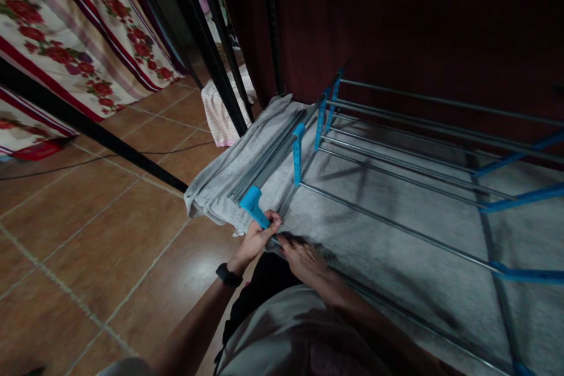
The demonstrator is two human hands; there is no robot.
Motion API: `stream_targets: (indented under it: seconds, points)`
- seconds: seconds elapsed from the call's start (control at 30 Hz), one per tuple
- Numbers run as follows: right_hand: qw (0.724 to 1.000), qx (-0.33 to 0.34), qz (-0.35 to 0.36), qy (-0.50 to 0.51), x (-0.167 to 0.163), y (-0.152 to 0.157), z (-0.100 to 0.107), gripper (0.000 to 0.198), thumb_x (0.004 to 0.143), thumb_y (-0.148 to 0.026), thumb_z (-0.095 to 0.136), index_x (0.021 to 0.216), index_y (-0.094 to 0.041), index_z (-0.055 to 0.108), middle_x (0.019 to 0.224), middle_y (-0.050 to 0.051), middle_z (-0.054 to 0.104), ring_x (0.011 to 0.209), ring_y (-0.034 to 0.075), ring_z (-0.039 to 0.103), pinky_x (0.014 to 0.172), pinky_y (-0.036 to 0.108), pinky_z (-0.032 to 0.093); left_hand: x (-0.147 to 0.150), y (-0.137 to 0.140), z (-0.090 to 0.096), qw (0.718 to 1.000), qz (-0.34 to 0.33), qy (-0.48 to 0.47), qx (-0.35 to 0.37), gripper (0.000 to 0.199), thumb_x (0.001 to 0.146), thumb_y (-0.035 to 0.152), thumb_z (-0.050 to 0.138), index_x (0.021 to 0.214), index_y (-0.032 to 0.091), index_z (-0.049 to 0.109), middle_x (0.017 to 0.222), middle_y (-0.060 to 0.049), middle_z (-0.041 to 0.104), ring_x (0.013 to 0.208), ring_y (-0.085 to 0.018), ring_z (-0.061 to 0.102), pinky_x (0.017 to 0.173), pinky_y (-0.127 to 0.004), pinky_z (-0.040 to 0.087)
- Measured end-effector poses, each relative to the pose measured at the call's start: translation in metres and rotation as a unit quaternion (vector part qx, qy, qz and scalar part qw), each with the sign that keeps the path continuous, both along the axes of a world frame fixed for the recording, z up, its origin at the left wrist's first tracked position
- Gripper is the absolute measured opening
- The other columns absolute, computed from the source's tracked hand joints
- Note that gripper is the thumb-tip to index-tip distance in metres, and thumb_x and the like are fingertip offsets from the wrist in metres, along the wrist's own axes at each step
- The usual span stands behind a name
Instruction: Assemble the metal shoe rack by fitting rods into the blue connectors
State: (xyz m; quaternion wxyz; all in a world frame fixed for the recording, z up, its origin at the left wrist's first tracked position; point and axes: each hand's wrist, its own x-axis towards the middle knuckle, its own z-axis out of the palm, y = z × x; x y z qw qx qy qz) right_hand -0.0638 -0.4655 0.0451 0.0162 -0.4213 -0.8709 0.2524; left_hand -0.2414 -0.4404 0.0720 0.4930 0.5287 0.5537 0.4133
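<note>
My left hand [259,239], with a black band on the wrist, is closed around the lower end of a blue plastic bracket [254,205]. Close beside it, my right hand [304,259] has its fingers curled at the near end of a grey metal rod [423,320] that runs off to the lower right. Where rod and bracket come together, the fingers hide the joint. Both belong with a partly assembled rack of metal rods [396,221] and blue brackets [296,155], lying on a grey blanket [379,252].
Several loose grey rods [268,158] lie bundled on the blanket's left part. Black metal posts [215,41] stand at the left, over a brown tiled floor [132,205] crossed by a cable [163,153]. A floral curtain [66,41] hangs upper left; a dark red panel [396,23] rises behind.
</note>
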Motion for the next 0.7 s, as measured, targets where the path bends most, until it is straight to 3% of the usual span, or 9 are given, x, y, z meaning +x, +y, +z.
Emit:
stream_targets:
  seconds: [0.27, 0.4, 0.7]
  points:
    - [0.999, -0.025, -0.022, 0.006, 0.012, 0.003, -0.005, 0.051, 0.108, -0.031, 0.036, 0.158, -0.029, 0.037, 0.126, 0.011, 0.072, 0.104, 0.024, 0.073, 0.091, 0.037, 0.055, -0.005, 0.004, -0.003, 0.996, 0.079, -0.020, 0.021, 0.032, 0.088, 0.051, 0.065, 0.087, 0.019, 0.060, 0.072, 0.002, 0.050, 0.067, -0.014, 0.045, 0.065, -0.028, 0.037]
    - [0.999, -0.022, -0.034, 0.005, 0.018, 0.009, -0.003, 0.050, 0.108, -0.031, 0.035, 0.157, -0.027, 0.040, 0.125, 0.011, 0.073, 0.106, 0.024, 0.073, 0.095, 0.038, 0.054, -0.004, 0.008, -0.003, 0.998, 0.051, -0.023, 0.021, 0.029, 0.091, 0.047, 0.064, 0.086, 0.018, 0.061, 0.071, 0.002, 0.050, 0.068, -0.014, 0.045, 0.067, -0.028, 0.038]
    - [0.999, -0.028, -0.034, -0.006, 0.014, 0.010, 0.003, 0.047, 0.108, -0.031, 0.036, 0.154, -0.025, 0.046, 0.125, 0.012, 0.073, 0.103, 0.024, 0.074, 0.092, 0.037, 0.055, 0.004, 0.004, -0.006, 0.998, 0.057, -0.033, 0.018, 0.033, 0.092, 0.051, 0.063, 0.091, 0.019, 0.064, 0.071, 0.002, 0.050, 0.068, -0.014, 0.046, 0.068, -0.028, 0.038]
